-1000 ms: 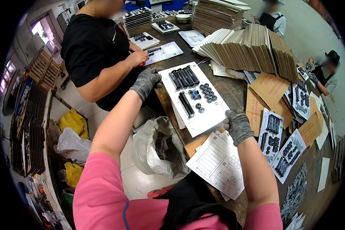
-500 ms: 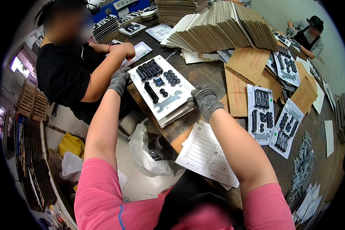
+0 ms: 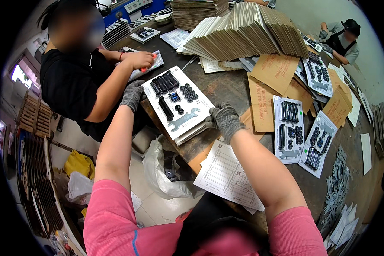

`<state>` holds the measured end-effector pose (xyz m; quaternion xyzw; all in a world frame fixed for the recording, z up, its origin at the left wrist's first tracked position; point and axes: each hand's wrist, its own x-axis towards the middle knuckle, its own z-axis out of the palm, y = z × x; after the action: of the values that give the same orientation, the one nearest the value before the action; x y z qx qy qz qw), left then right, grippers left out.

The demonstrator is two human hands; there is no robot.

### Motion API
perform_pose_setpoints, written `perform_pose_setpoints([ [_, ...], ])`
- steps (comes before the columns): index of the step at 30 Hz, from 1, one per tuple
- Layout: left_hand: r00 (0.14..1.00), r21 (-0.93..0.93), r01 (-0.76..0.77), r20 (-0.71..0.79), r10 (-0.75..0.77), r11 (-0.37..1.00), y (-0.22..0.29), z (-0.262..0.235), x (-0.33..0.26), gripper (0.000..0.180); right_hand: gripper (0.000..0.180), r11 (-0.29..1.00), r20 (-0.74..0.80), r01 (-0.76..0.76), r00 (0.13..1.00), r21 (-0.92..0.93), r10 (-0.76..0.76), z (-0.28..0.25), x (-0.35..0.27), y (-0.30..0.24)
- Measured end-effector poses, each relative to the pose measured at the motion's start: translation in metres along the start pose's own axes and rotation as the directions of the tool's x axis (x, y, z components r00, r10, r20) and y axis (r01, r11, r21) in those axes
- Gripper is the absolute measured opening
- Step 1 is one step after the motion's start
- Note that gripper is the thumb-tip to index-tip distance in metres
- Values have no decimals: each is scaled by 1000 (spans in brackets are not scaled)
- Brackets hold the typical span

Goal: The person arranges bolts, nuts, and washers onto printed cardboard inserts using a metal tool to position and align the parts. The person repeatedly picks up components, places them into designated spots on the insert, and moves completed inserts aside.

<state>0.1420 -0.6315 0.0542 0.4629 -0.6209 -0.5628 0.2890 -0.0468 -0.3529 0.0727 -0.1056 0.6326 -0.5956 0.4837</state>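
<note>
One white card [image 3: 186,106] bears bolts [image 3: 164,82] and a wrench [image 3: 184,120]. Left hand [image 3: 133,95] and right hand [image 3: 227,121] grip opposite sides, fingers curled closed.

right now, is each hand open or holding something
Left hand: closed, holding the white hardware card by its left edge.
Right hand: closed, holding its right corner.

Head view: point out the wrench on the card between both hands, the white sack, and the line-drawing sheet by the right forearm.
Wrench [image 3: 184,119]: head view, middle of its handle.
White sack [image 3: 161,185]: head view, outer wall below its opening.
Line-drawing sheet [image 3: 224,171]: head view, printed face.
</note>
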Motion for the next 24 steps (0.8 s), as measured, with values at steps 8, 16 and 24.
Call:
perform_pose_setpoints([
  [8,997,-156,-6,72,18,988,-8,-10,-2,31,23,1000,-11,20,1000,-11,-20,-4,-4,0],
  [16,981,-242,85,192,-38,966,-7,-12,-25,38,31,961,-27,265,963,-82,-268,-59,-58,26],
  [24,833,-62,-539,-187,520,840,13,25,-136,34,23,854,-337,232,846,-466,-414,-199,-186,111],
])
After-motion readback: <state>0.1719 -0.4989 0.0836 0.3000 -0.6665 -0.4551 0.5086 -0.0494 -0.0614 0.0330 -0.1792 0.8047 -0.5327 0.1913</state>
